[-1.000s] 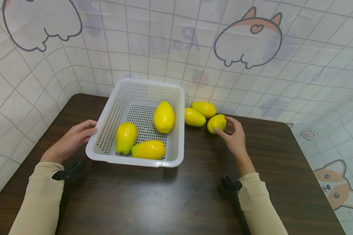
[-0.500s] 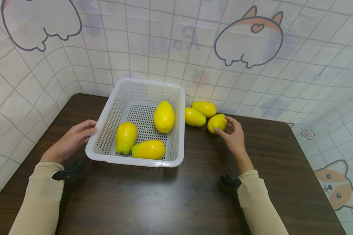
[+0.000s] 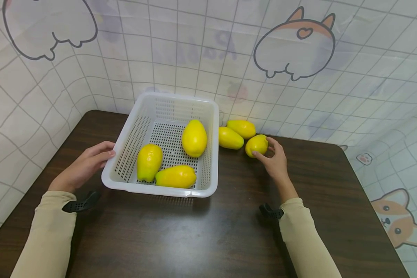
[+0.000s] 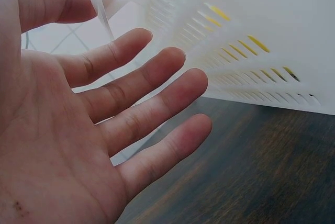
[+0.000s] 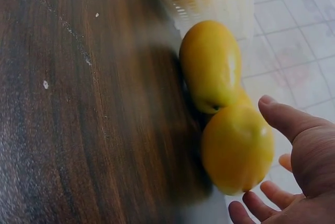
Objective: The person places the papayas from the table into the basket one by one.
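Observation:
My left hand (image 3: 83,164) is at the left rim of a white perforated plastic basket (image 3: 213,154); in the left wrist view the thumb reaches over the rim and the straight fingers (image 4: 178,90) spread beside the outer wall. My right hand (image 3: 276,160) spans a smooth yellow fruit (image 3: 256,146) on the table, thumb at its near side and fingers at its far side. In the right wrist view, the thumb (image 5: 282,116) and fingertips lie right at this fruit's (image 5: 238,150) edge. Inside the basket lie three similar fruits with greenish ends, one (image 3: 194,138) farther back.
Two more yellow fruits, one in front (image 3: 230,138) and one behind (image 3: 241,128), lie between the basket and the held fruit. A white grid-patterned cloth (image 3: 194,46) with cartoon animals rises behind the dark wooden table (image 3: 229,235) and along both sides.
Very little differs. The right wrist and forearm have shifted slightly left while the thumb and fingers stay around the same fruit. The left hand and basket stay in place.

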The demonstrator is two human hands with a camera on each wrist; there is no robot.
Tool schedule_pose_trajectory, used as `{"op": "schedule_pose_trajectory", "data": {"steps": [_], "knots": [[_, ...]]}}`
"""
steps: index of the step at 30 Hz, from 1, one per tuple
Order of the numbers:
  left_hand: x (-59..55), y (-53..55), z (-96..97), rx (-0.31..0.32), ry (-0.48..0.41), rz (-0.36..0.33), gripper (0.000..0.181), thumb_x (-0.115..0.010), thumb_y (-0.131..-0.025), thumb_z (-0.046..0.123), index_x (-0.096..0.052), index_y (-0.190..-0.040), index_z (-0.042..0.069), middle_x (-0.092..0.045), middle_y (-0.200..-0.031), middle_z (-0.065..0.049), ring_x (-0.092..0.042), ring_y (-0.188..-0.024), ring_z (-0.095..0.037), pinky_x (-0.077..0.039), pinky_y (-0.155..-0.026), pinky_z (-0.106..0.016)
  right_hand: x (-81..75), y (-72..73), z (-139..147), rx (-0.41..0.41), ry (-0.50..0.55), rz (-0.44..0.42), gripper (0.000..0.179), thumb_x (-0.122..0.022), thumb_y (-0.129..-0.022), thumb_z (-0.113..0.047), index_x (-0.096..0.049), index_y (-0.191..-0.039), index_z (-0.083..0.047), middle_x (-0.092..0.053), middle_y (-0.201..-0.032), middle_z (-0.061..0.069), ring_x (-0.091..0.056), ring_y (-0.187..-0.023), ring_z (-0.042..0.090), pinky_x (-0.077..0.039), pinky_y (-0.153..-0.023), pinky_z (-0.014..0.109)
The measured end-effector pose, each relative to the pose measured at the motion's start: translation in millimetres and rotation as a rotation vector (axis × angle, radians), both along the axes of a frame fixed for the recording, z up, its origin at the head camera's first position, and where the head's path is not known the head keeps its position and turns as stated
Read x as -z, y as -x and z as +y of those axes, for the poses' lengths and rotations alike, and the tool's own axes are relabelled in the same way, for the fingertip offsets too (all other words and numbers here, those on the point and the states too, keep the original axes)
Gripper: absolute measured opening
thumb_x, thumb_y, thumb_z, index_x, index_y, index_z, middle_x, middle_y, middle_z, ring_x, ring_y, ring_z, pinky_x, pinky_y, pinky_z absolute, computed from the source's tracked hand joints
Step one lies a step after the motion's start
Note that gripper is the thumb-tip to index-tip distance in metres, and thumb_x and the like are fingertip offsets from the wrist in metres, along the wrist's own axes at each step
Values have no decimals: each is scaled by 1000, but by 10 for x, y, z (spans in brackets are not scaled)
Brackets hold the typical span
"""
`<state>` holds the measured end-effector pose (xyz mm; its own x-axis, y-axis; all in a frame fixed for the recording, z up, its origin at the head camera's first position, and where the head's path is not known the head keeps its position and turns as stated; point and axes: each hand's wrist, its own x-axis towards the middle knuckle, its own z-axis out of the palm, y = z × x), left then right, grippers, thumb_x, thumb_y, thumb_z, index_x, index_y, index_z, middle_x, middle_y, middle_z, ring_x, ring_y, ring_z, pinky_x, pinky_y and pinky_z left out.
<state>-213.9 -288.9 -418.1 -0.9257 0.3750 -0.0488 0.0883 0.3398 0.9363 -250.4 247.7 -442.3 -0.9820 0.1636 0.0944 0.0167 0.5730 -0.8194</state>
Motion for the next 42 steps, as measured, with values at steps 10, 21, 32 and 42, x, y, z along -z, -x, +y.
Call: {"op": "schedule_pose_trajectory", "data": {"steps": [10,21,32,42], "knots": [[-24,-10,6,2,-3,-9,37,-40,-104,31,-45,-132,7,-53,-121,12,-61,-100,-4,-50,-85,-19,58,59,-9,5,-8,-25,73,-73,-86,-30,-36,-146,-11,-35,-151,16,-38,-136,35,-38,-108,52],[-5,0,-10,7,-12,-8,36,-40,-104,29,-46,-131,7,-54,-119,12,-62,-99,-4,-50,-85,-19,93,102,-40,47,27,-41,78,-75,-83,-31,-33,-147,-15,-37,-148,15,-40,-126,34,-33,-107,51],[2,0,-10,-4,-5,-15,36,-40,-104,30,-46,-131,8,-54,-119,12,-62,-99,-4,-50,-85,-19,137,154,-35,73,29,-38,82,-77,-82,-30,-31,-148,-15,-38,-147,17,-42,-120,36,-35,-100,50],[16,4,-17,0,-18,-19,34,-40,-104,30,-46,-131,9,-54,-119,12,-63,-99,-5,-50,-85,-19,174,159,-25,97,24,-18,78,-76,-82,-23,-33,-147,-14,-39,-148,16,-42,-124,37,-34,-103,53]]}}
